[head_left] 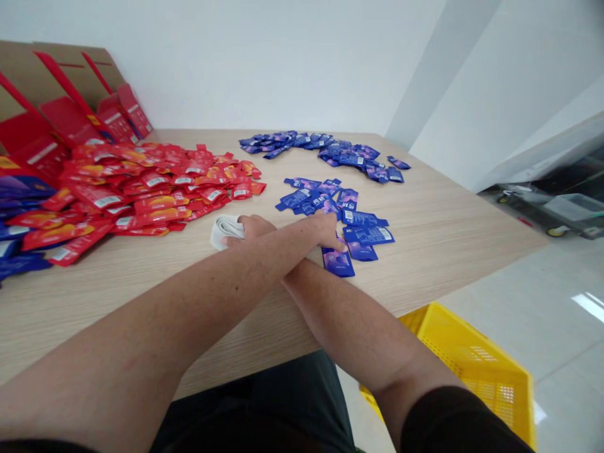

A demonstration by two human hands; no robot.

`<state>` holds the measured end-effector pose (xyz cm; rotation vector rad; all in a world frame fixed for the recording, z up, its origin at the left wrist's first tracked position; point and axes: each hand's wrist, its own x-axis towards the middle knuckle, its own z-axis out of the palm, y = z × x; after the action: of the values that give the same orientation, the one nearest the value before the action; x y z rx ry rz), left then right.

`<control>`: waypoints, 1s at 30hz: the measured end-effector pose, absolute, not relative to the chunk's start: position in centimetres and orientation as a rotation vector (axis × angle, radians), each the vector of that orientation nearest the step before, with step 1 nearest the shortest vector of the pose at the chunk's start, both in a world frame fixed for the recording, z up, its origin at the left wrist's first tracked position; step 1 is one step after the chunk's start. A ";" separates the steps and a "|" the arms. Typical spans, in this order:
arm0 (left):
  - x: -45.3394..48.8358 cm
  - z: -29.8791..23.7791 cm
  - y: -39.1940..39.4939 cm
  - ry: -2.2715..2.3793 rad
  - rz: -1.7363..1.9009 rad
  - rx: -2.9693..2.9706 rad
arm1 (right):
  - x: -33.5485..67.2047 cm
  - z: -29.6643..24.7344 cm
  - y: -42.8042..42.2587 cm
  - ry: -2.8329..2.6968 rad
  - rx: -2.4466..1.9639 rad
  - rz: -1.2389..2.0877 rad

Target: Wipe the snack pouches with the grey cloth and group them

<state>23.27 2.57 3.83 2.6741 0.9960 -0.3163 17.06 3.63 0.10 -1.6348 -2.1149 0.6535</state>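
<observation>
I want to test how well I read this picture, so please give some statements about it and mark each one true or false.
1. The left hand is over the blue sachets. True.
2. The right hand is at a white roll. True.
3. The red sachets lie to the right of the blue sachets. False: they lie to the left.
4. The yellow crate stands on the wooden table. False: it is off the table, lower down, beyond the table's edge.
</observation>
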 end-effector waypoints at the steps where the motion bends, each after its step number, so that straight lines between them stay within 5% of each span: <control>1: 23.3 3.9 2.6 0.994 -0.342 2.688 | 17.1 0.1 3.6 -2.118 -1.631 0.647; 30: 22.7 4.2 1.6 0.905 -0.301 2.764 | 17.0 0.9 2.9 -2.183 -1.636 0.639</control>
<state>22.75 1.60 4.22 2.7636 0.9047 -0.3006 17.03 2.92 0.88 -1.6365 -2.1829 0.6389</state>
